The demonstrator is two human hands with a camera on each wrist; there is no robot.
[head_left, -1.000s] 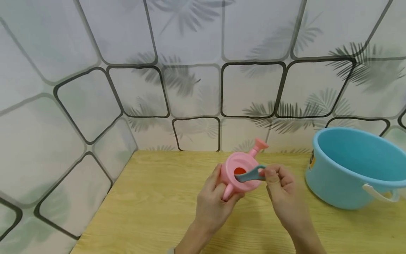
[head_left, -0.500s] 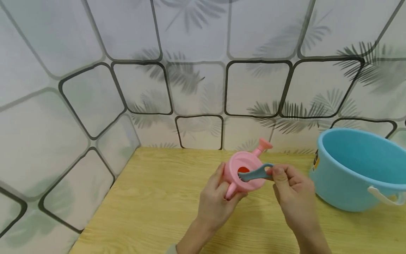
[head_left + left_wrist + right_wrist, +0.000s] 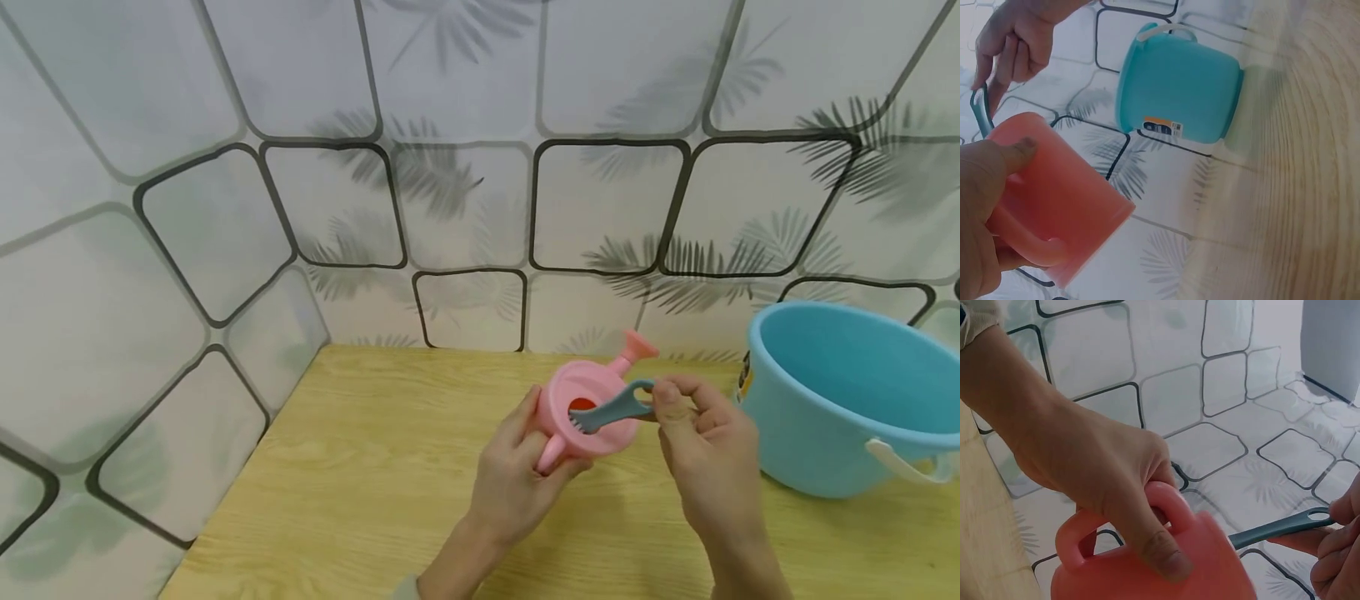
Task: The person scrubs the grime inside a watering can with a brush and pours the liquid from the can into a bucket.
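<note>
I see the pink watering can [image 3: 588,385] at lower centre, slightly farther right than half a second ago; the left hand [image 3: 513,475] grips it, the right hand [image 3: 708,454] pinches the blue toothed tool [image 3: 618,407].

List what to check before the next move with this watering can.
1. Left hand holding the pink watering can: ok.
2. Can off the table: ok.
3. Right hand pinching the fork-like tool by its looped end: ok.
4. Tines through the can's top opening: cannot tell; they show at it.
5. Blue bucket standing apart from the can: ok.
6. Can's contents: cannot tell; only red shows inside.
</note>
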